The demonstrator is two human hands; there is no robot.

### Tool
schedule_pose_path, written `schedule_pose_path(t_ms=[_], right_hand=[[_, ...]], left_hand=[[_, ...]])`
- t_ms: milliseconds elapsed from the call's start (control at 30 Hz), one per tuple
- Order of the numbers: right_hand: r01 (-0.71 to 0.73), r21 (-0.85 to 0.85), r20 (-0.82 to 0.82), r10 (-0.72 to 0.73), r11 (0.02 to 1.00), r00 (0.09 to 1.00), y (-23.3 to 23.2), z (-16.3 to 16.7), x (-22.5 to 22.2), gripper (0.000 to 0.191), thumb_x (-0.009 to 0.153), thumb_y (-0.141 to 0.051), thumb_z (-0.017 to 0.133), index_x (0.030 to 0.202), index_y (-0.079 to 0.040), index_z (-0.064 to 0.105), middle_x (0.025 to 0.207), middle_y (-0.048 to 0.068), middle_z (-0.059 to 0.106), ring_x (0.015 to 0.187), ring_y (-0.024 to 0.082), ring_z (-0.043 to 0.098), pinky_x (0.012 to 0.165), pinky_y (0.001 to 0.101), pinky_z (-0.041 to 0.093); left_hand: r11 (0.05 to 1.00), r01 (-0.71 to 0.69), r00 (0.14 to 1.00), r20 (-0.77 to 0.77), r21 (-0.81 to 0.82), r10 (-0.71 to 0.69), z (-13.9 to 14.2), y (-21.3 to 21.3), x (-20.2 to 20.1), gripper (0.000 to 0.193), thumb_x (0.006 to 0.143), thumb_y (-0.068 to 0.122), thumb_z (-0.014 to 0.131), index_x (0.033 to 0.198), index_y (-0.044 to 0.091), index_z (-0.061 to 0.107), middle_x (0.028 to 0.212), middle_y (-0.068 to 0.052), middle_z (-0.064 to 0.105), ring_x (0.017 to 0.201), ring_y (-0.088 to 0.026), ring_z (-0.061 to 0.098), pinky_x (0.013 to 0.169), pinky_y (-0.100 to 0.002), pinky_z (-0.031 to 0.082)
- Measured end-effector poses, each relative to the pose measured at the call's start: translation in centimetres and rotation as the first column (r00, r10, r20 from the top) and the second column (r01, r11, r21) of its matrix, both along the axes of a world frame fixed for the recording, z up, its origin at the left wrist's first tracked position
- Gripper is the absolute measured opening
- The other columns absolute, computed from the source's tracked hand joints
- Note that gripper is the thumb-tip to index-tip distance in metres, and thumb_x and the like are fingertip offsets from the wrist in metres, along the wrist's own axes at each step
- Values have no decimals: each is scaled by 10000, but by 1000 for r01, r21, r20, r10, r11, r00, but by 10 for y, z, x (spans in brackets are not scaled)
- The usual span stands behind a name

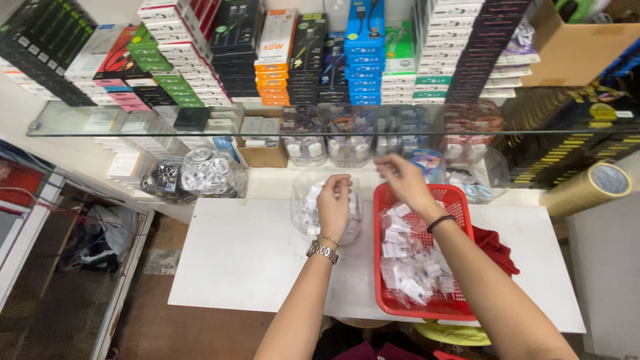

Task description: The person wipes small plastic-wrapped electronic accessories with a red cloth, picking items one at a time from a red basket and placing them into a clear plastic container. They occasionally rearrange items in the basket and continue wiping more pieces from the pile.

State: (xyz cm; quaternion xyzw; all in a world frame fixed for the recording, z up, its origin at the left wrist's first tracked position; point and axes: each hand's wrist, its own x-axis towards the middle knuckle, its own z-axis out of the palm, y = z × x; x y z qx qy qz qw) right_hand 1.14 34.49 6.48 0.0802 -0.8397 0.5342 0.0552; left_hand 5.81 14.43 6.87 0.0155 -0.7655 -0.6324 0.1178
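1. Hands first: our left hand [333, 203] rests curled over the mouth of a clear plastic jar [308, 220], fingertips pinched as if on a small white piece, though we cannot tell for sure what it grips. Our right hand [405, 181] hovers above the far end of the red basket [393, 303], fingers loosely bent; whether it holds anything we cannot tell.
2. The small white packets [413, 263] lie heaped in the basket, just beside the jar.
3. Risk, as we judge it: the jar is light and see-through, and a push from our left wrist could tip it on the white table [247, 253].
4. The basket sits close to the table's near edge; a tug with our right forearm could slide it off.
5. The glass shelf [133, 127] hangs just over our hands, so lifting high may knock it.
6. Open room lies to the left on the table; the right side is tighter, with a red cloth [497, 250] and a tape roll [590, 187] nearby.
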Motion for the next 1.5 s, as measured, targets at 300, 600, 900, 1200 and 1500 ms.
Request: schedule_pose_path(t_ms=[300, 600, 900, 1200, 1500], right_hand=[[-406, 718, 543, -89, 566, 835, 99, -86, 100, 378, 826, -321, 729, 1103, -63, 722, 1086, 189, 746, 1032, 346, 711, 919, 454, 562], [-309, 676, 518, -133, 669, 845, 79, -90, 119, 280, 816, -196, 691, 1035, -23, 706, 1090, 211, 722, 1050, 359, 709, 905, 457, 578], [18, -20, 644, -1, 1000, 765, 124, -59, 103, 273, 858, -159, 734, 1081, -14, 671, 963, 150, 756, 900, 305, 752, 781, 405, 629], [-42, 698, 411, -353, 714, 841, 162, -103, 166, 883, 768, -299, 891, 1549, -331, 482, 1646, 112, 267, 1453, 404, 259, 1030, 632, 360], [428, -296, 46, -435, 854, 899, 155, -55, 156, 555, 850, -221, 772, 1341, -69, 563, 1195, 146, 723, 1064, 356, 710, 904, 417, 575]], left_hand=[[873, 436, 845, 232, 220, -481, -59, 87, 28, 215, 1023, 163, 579, 1161, 31, 677, 939, -80, 750, 764, -139, 750, 636, -290, 631], [868, 463, 750, 442, 179, -491, -101, 105, 39, 278, 1032, 227, 606, 1186, 7, 678, 942, -118, 766, 800, -192, 761, 660, -304, 608], [812, 454, 621, 523, 368, -584, -107, 127, 46, 421, 1007, 226, 688, 1387, 89, 567, 1212, -97, 660, 1116, -197, 635, 873, -304, 558], [560, 306, 558, 332, 770, -761, -57, 116, 47, 431, 971, 208, 581, 1368, 41, 565, 1314, -101, 696, 1170, -189, 676, 963, -398, 586], [541, -36, 783, 361, 840, -507, -52, 137, 41, 506, 1030, 357, 532, 1431, 50, 522, 1357, -72, 651, 1222, -193, 626, 1055, -388, 494]])
